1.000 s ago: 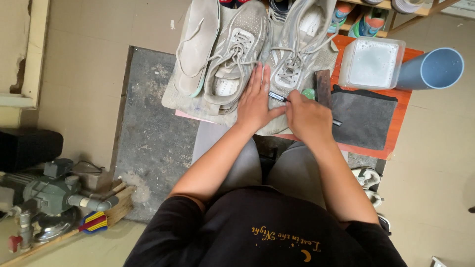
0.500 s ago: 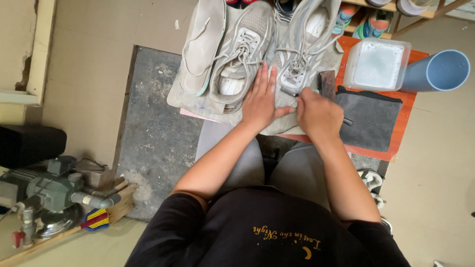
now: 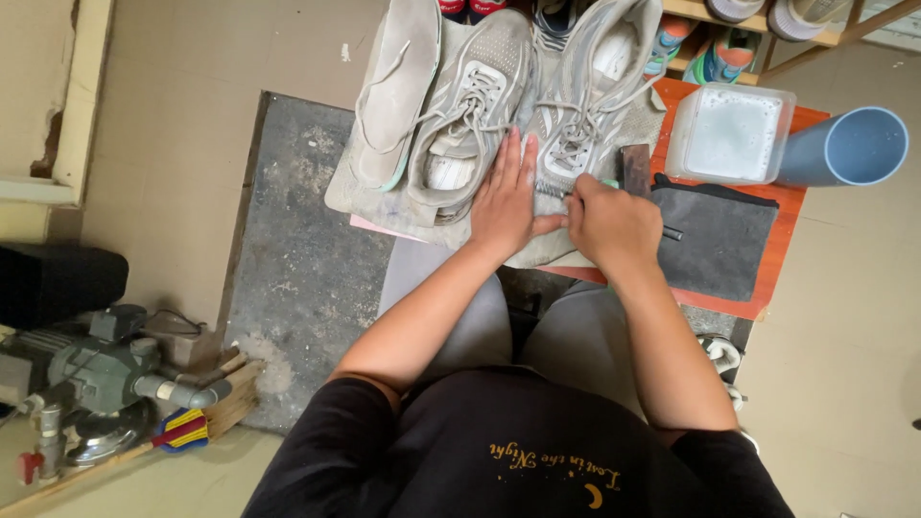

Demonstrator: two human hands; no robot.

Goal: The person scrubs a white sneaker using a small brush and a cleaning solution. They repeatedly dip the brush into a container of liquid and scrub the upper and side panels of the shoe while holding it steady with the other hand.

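A: How is the grip of the right hand described?
B: It is closed in a fist round a thin dark tool, whose tail is seen poking out toward the right of the frame. The working tip is hidden at the shoe, so what kind of tool it is cannot be told.

A: And where is the shoe found from that grip?
B: The grey laced shoe is placed just above and left of the fist, its long axis running up the frame, toe end nearest the knuckles. The right hand is the nearer one at the toe.

A: The other hand?
B: The left hand is laid flat and open, fingers stretched upward, pressed between this shoe and the second grey shoe. Nothing is grasped by it.

A: Beyond them?
B: A dark cloth is spread on the orange desk, at centre right.
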